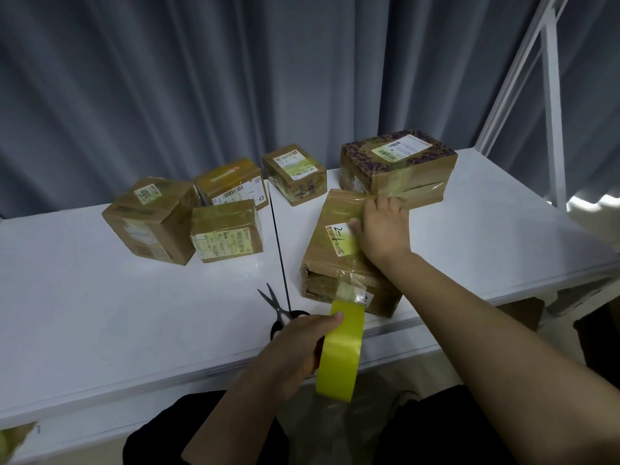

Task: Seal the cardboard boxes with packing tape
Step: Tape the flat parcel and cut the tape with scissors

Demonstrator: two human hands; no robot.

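Here we are at the white table (100, 313), and the action sits at five o'clock on its top. The brown cardboard box (328, 263) with a handwritten white label lies close to the near edge. The right hand (382, 229) is spread palm-down on top of it, with the fingers reaching the far edge at twelve o'clock and the thumb out to nine o'clock, touching the label.

At six o'clock from the box, just off the table's near edge, the left hand (295, 344) grips the yellow-green roll of packing tape (340, 360), thumb over its outer face. A strip of tape (347, 297) runs from the roll up to the box's near face and is stuck there.

Black-handled scissors (271, 302) lie on the table at nine o'clock from the box, blades parted, handles partly hidden behind the left hand.

Further back, a large patterned cardboard box (396, 169) sits at one o'clock, just beyond the right hand's fingertips. Four smaller taped boxes (228, 229) cluster from ten to twelve o'clock. A grey curtain (201, 78) hangs behind them all.
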